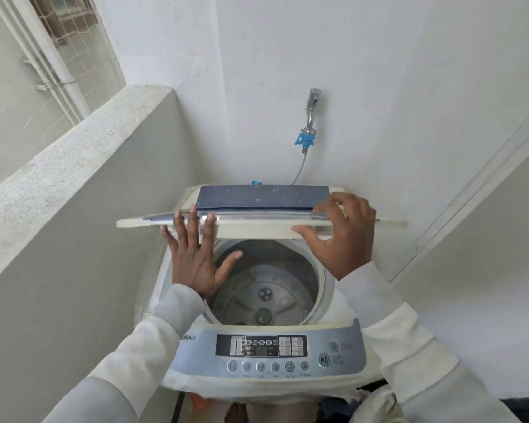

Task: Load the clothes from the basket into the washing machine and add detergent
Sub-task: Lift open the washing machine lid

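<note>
Head view. White top-loading washing machine (266, 352) stands in a wall corner, grey metal drum (269, 288) exposed. Cream plastic lid with dark blue panel (257, 197) folded, half raised. Left hand (193, 264): fingers straight, pressing the lid's edge. Right hand (345, 236): fingers curled over it, thumb beneath.

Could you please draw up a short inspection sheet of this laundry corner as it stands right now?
Surface: washing machine top, lid folded up.
Job's things: drum holds no clothes; some clothes show at the bottom edge; detergent not seen.
Clutter: nothing seen.
Hands: left hand lies flat against the lid, fingers straight; right hand grips the lid's edge.
Cables: hose runs from tap down behind the machine.
Surroundings: white walls, ledge on the left, window beyond.
</note>
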